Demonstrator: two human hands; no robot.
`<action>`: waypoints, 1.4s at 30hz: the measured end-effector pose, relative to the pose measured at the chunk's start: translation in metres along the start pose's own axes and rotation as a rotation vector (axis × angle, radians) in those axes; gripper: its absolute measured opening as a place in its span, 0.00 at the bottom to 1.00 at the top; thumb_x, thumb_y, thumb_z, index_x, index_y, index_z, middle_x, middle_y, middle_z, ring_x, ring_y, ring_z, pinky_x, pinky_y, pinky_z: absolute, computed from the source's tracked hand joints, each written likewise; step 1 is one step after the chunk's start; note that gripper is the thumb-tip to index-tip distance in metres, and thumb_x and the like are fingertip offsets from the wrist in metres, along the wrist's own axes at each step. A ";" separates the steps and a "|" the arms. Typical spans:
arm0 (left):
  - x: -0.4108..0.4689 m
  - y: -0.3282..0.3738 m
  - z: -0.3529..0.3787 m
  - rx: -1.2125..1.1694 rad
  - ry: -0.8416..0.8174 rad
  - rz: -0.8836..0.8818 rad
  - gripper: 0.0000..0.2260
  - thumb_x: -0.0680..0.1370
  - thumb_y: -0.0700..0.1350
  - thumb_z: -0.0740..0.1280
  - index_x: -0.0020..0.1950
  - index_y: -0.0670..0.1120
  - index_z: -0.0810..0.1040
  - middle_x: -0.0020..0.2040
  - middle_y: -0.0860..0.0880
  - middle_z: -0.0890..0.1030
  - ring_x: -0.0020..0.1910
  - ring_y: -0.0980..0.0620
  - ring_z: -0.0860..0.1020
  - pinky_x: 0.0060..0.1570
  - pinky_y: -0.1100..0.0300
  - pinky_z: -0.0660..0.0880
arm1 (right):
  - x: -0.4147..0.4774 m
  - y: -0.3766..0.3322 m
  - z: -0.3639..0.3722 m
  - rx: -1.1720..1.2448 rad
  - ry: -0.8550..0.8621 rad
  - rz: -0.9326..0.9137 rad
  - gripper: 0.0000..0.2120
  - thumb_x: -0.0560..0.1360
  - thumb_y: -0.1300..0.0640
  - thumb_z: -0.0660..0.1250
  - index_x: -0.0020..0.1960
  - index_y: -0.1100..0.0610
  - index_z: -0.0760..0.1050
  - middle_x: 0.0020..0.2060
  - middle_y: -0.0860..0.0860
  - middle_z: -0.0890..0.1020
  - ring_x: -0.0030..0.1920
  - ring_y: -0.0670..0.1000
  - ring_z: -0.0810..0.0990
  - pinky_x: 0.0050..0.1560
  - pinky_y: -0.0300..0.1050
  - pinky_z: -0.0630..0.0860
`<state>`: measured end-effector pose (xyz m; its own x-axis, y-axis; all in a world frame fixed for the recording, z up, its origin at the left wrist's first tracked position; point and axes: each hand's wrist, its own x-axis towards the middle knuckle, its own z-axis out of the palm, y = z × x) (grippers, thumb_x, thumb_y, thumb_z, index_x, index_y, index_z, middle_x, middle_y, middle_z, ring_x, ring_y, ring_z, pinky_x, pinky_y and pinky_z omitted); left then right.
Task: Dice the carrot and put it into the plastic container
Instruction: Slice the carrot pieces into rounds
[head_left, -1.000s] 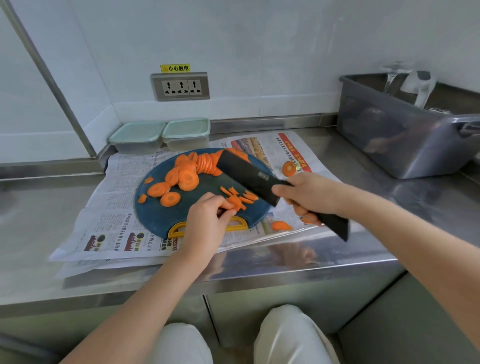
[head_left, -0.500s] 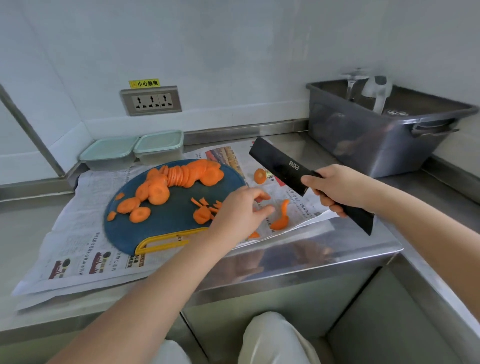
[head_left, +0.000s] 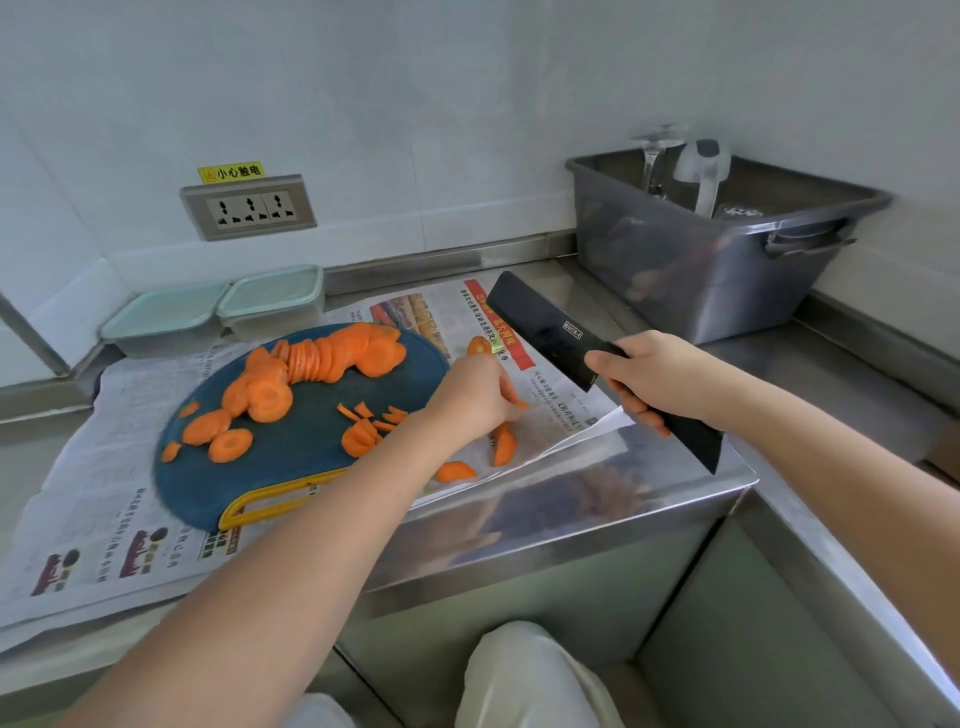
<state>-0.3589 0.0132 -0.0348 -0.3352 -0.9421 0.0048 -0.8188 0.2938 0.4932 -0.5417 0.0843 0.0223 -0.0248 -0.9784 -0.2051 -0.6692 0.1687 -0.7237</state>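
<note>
Reaching past the right rim of the blue cutting board (head_left: 291, 467), my left hand (head_left: 475, 392) hangs low over the newspaper (head_left: 93, 493), fingers curled down and pinching a carrot sliver (head_left: 519, 403) at their tips. My right hand (head_left: 654, 379) is wrapped round the handle of the black cleaver (head_left: 545, 330), thumb against the heel of the blade. I hold the blade up off the paper, slanting away to the upper left, and it touches nothing.

On the board, the carrot rounds (head_left: 322, 358) lean in a fanned row along the far edge, with looser rounds to the left and a few small cut strips near my wrist. Three stray pieces (head_left: 504, 447) lie on the newspaper off the board's right side, one of them beyond my knuckles.

Both plastic containers (head_left: 270, 301) sit side by side at the back by the wall, pale green lids on, well apart from my hands. A grey tub (head_left: 717, 260) stands on the steel counter (head_left: 675, 493) to the right.
</note>
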 end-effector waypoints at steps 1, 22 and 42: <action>0.000 -0.002 -0.003 -0.011 0.013 0.007 0.08 0.73 0.45 0.73 0.43 0.40 0.84 0.40 0.44 0.83 0.40 0.49 0.80 0.41 0.56 0.76 | 0.000 0.000 0.000 -0.002 -0.002 -0.001 0.19 0.81 0.51 0.58 0.34 0.59 0.66 0.19 0.50 0.68 0.19 0.50 0.65 0.25 0.43 0.69; -0.028 -0.087 -0.073 -0.582 0.225 -0.063 0.06 0.73 0.39 0.73 0.48 0.45 0.83 0.43 0.46 0.84 0.40 0.54 0.83 0.43 0.64 0.80 | 0.001 -0.017 0.028 -0.072 -0.074 -0.065 0.17 0.81 0.50 0.58 0.38 0.59 0.69 0.25 0.54 0.71 0.22 0.53 0.68 0.23 0.42 0.70; -0.023 -0.105 -0.062 -0.180 0.081 0.043 0.10 0.75 0.43 0.71 0.56 0.45 0.81 0.45 0.47 0.84 0.38 0.53 0.82 0.30 0.68 0.76 | 0.007 -0.023 0.053 -0.116 -0.134 -0.052 0.15 0.81 0.50 0.58 0.38 0.56 0.68 0.23 0.52 0.71 0.17 0.48 0.66 0.26 0.42 0.71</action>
<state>-0.2364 -0.0055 -0.0328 -0.3239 -0.9412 0.0957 -0.7055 0.3077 0.6384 -0.4877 0.0799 0.0025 0.1057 -0.9595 -0.2612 -0.7484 0.0962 -0.6562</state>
